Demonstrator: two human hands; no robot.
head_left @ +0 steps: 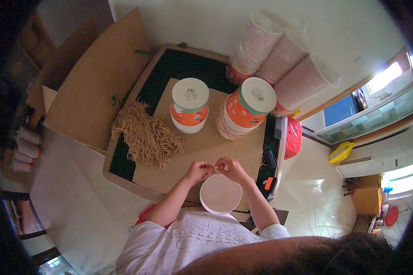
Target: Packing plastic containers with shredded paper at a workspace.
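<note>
An empty white paper bowl [220, 195] sits at the near edge of the table, right in front of me. My left hand [198, 171] and my right hand [229, 167] meet just above its far rim, fingertips pinched together on something too small to make out. A heap of dry tan noodles [147, 133] lies to the left on a brown cardboard sheet [202, 146]. Two stacks of orange bowls with white lids, one on the left [190, 105] and one on the right [250, 107], stand beyond my hands.
Three long stacks of paper bowls [280, 57] lean against the wall at the back. A large cardboard sheet [96, 82] rests at the left. A red basket [293, 137] hangs off the table's right edge, with dark devices [270, 160] beside it.
</note>
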